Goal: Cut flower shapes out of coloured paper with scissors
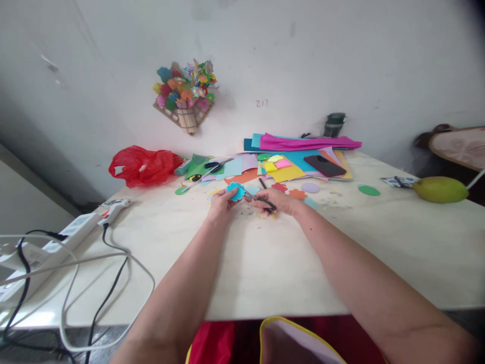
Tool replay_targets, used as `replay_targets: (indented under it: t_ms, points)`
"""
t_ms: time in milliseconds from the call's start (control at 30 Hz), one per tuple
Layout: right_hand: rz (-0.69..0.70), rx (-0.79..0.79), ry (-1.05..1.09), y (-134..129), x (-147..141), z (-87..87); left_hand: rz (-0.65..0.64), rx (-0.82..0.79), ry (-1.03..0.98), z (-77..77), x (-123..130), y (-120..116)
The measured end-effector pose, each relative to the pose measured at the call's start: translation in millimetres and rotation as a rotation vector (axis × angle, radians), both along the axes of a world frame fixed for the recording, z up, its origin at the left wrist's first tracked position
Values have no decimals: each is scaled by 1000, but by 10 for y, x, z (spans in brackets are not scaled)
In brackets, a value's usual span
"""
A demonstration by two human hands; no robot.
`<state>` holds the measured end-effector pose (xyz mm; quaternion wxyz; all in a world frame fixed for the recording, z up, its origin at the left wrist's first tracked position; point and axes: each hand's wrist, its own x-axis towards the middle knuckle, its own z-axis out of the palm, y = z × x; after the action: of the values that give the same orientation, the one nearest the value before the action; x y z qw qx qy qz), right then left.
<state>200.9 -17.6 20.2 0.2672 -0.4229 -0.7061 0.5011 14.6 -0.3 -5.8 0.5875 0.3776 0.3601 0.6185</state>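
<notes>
My left hand (223, 203) pinches a blue paper flower (235, 191) with a scalloped edge. Close beside it, my right hand (278, 200) grips a pair of scissors (270, 203) by the dark handles. Their blades point left and meet the edge of the blue flower; how far apart the blades are I cannot tell. Just beyond my right hand lie a red paper flower (279, 187), an orange paper flower (297, 194) and a lilac paper oval (310, 187). Small paper scraps are scattered on the table under and around both hands.
Coloured sheets (288, 173) are stacked at the back, with a phone (325, 166) on them. A red plastic bag (142, 167) sits back left, near a second pair of scissors (214, 166). Cables and a power strip (71, 232) occupy the left; a yellow-green fruit (439, 189) lies right.
</notes>
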Motion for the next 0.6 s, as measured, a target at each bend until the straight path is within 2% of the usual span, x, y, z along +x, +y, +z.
replay_targets:
  t_ms: [600]
  points:
    - [-36, -30, 22, -32, -24, 42, 6, 18, 5, 5, 0, -3]
